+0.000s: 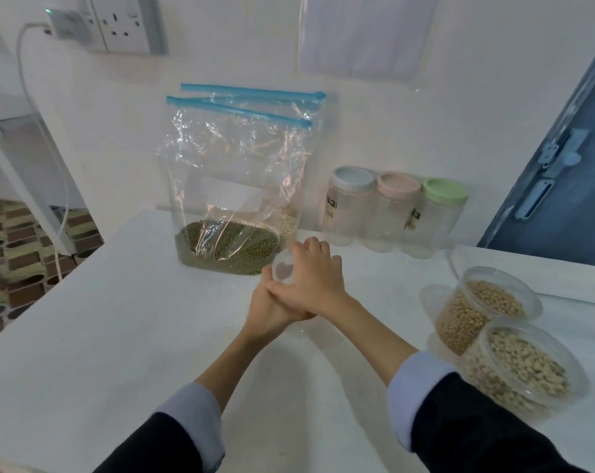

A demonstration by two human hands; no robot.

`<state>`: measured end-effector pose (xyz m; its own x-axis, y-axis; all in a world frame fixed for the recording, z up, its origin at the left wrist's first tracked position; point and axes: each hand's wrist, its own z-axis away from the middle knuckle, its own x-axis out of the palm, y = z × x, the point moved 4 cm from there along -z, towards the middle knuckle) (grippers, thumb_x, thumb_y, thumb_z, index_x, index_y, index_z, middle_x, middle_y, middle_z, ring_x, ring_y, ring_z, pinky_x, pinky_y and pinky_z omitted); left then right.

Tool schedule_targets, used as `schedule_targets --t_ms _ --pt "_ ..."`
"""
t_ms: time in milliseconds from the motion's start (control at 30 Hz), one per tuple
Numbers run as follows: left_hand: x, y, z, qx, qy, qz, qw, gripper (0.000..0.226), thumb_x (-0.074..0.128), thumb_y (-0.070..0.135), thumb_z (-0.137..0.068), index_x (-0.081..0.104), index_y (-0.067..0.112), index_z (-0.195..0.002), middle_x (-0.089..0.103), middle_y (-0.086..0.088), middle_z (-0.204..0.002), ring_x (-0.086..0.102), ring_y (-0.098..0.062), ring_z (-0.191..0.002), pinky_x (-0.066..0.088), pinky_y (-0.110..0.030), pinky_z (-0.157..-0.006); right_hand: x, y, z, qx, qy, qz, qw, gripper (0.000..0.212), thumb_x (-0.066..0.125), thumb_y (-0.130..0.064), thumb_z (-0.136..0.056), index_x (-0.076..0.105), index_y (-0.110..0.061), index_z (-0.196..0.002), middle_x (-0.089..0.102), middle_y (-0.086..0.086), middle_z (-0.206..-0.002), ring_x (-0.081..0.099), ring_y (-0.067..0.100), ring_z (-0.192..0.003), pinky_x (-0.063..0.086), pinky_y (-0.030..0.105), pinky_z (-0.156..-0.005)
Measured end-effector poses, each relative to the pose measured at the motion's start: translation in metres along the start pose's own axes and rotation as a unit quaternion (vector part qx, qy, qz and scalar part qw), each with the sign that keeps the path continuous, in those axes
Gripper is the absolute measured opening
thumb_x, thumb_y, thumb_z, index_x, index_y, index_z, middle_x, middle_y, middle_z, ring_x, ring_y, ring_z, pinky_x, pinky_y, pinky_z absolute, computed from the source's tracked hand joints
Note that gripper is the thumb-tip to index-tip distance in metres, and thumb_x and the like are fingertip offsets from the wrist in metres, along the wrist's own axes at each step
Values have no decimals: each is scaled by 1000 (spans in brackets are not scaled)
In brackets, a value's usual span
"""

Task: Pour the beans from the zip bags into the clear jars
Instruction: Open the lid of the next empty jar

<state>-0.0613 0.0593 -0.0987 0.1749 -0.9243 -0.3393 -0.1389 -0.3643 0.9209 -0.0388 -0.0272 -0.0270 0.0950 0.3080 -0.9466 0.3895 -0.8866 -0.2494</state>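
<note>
Two clear zip bags with blue sliders propped upright against the white wall at the back of the white worktop (84, 336), presumably so the contents settle low and the mouths stay up: front zip bag of green beans (228, 247), rear zip bag of pale beans (287, 223) mostly hidden behind it, only a pale patch visible. Both sliders look closed. Three clear plastic jars lined against the wall to the right, lids on: blue-grey-lidded jar (352, 199), pink-lidded jar (395, 209), green-lidded jar (441, 220); all appear empty, likely held in reserve. Two open clear jars at the right edge, touching each other, already filled: jar of tan beans (483, 305) and jar of mixed pale beans (524, 363), probably set aside there to keep the centre free. Small clear jar (284, 268) at centre, just in front of the green-bean bag, tilted with mouth toward the camera; seemingly being readied for the next pour. Right hand (315, 278) laid over the jar, fingers curled round its side. Left hand (272, 310) beneath and crossed under the right wrist, apparently gripping the jar low down; fingers largely hidden, motion blur present. Both forearms extended forward, converging, dark sleeves with pale cuffs.
</note>
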Motion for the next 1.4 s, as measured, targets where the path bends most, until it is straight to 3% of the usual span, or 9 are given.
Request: schedule_targets --t_ms 167,400,500,600,867,933,1067,1267,1400 --pt "-15 -9 -1 -21 -65 22 997 105 90 39 -42 38 24 -132 58 7 -124 57 -6 -114 49 -33 -95 -10 1 -2 -162 -122 -70 977 68 70 -39 -64 50 -18 -126 46 -1 -127 43 18 -116 31 35 -99" --pt "-8 -3 5 22 -118 15 993 78 87 32 -55 50 15 -123 62 2 -115 58 -11 -112 50 -19 -89 -32 -33 22 -101 -75 -394 911 59 64 -40 -88 60 8 -55 57 17 -50 54 17 -46 50 24 -66" --pt "-9 -2 5 9 -109 8 994 90 87 36 -51 43 32 -129 58 9 -119 55 -2 -112 48 -15 -89 -38 -32 13 -89 20 -98 991 57 52 -61 -87 62 -6 -96 63 9 -91 58 19 -83 45 34 -78" --pt "-6 -2 2 23 -114 -67 991 89 85 45 -52 41 32 -127 47 23 -115 49 13 -106 37 1 -80 -14 -18 12 25 -127 153 980 85 27 -75 -85 29 -14 -144 34 18 -143 36 41 -126 31 57 -101" --pt "-12 -9 4 -13 -129 32 991 104 91 33 -46 34 44 -132 47 11 -133 48 -10 -124 44 -31 -103 -46 -30 20 -118 -214 -279 929 38 49 7 -70 71 -19 -88 59 0 -124 47 10 -124 37 37 -103" --pt "-11 -8 4 -18 -128 27 991 112 92 34 -47 31 29 -140 51 11 -130 51 -7 -121 47 -29 -100 -43 -30 19 -120 -151 -212 958 31 57 -16 -81 66 -16 -111 52 3 -131 45 16 -122 37 37 -103" --pt "-13 -6 6 -24 -121 48 991 114 91 30 -45 27 22 -139 55 9 -124 55 -10 -116 49 -34 -96 -14 -17 15 -97 -161 153 970 87 58 -67 -77 24 -27 -146 23 8 -149 27 35 -131 30 55 -104" --pt "-15 -9 9 -32 -124 42 991 111 90 42 -42 31 31 -135 51 12 -130 49 -6 -123 42 -38 -105 -41 -5 1 -84 -89 -194 973 70 78 -27 -75 46 -30 -137 42 1 -135 38 19 -121 36 33 -98" --pt "-14 -9 12 -35 -113 46 992 111 87 47 -36 32 29 -130 50 16 -130 44 -2 -126 35 -30 -108 -54 46 -7 120 48 -640 757 34 59 -8 -81 58 -28 -108 56 3 -115 53 20 -97 46 31 -72"
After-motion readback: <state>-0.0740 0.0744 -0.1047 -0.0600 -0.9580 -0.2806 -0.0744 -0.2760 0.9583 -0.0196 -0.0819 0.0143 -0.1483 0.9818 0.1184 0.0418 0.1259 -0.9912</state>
